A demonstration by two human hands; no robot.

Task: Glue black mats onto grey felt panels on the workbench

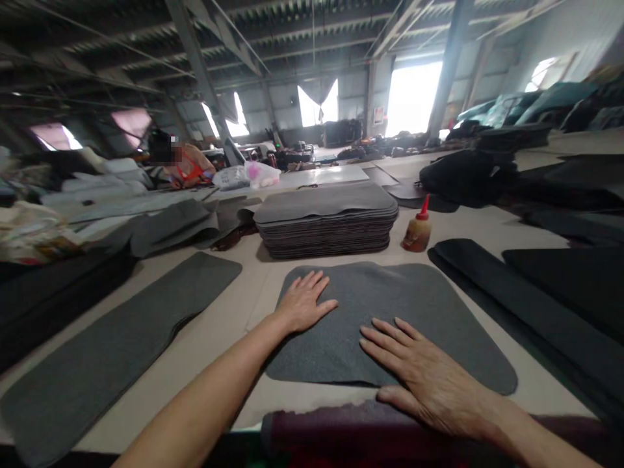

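Note:
A dark grey felt-like sheet (414,292) with rounded corners lies flat on the pale table (234,318) in front of me. My left hand (305,303) rests palm down on its left part, fingers spread. Over its front edge my right hand (422,374) lies flat, fingers stretched out and thumb apart, nearer to me. Neither hand grips anything. Just behind the sheet stands a thick stack of similar grey sheets (326,224). A squeeze bottle (417,229) with a red nozzle and brownish contents stands to the right of the stack.
Long grey pieces (127,338) lie at the left, and dark folded strips (526,312) lie at the right. A black bundle (465,177) sits at the back right. Plastic bags (260,174) are farther back. A co-worker (188,162) bends over the far left. Dark red material (336,432) is at the front edge.

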